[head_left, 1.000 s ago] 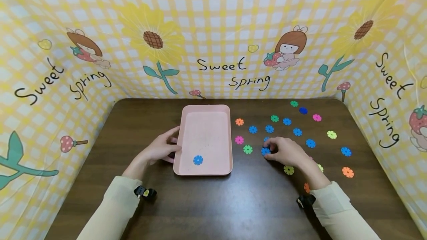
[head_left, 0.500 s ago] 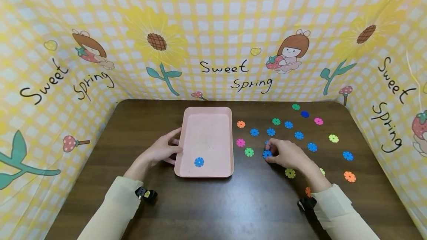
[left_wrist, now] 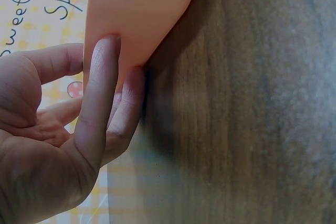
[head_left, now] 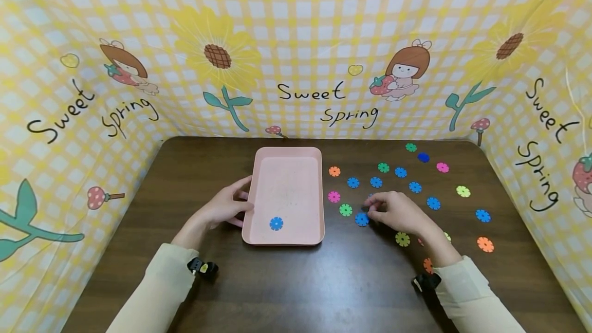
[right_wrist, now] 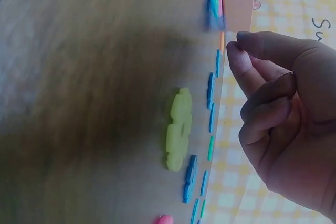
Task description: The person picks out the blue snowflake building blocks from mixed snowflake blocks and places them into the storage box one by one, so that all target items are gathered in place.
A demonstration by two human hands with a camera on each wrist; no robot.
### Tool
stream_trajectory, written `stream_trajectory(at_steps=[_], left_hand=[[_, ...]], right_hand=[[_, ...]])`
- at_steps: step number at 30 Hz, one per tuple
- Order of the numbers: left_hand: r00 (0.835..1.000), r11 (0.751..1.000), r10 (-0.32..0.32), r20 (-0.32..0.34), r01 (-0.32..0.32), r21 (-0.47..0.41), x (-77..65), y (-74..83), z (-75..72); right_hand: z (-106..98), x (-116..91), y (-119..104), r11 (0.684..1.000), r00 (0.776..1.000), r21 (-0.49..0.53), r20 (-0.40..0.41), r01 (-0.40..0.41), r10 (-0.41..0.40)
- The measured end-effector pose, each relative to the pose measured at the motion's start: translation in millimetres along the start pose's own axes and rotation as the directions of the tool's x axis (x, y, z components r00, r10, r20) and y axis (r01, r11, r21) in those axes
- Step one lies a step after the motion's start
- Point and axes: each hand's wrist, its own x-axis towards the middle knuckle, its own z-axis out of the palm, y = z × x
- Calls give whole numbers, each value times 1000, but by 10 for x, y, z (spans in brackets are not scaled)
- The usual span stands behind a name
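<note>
A pink rectangular tray lies on the table with one blue notched plastic disc inside, near its front. My left hand rests against the tray's left side. In the left wrist view the fingertips touch the tray's outer wall. Right of the tray, my right hand is low over the scattered discs. Its thumb and index tip meet and the other fingers curl, with nothing visible between them in the right wrist view. A second blue disc lies just left of the thumb, blurred in the right wrist view.
Several blue, green, pink, orange and yellow-green discs lie across the right of the brown table, among them a green disc and a yellow-green disc. A yellow checked cloth walls the back and both sides.
The blue disc at my right fingertips has slid left and slightly nearer, out from between the thumb and index finger. My left hand and the tray stay put; the head view shifted slightly.
</note>
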Motion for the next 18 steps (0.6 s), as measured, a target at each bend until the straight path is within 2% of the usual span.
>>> stream_trajectory(at_steps=[6, 18], left_hand=[[1000, 1000, 6, 9, -6, 7, -10, 20, -3], [1000, 1000, 2, 7, -2, 19, -21, 20, 2]], right_hand=[[8, 10, -11, 1000, 1000, -10, 3, 16, -16], [128, 67, -61, 996, 996, -69, 78, 49, -44]])
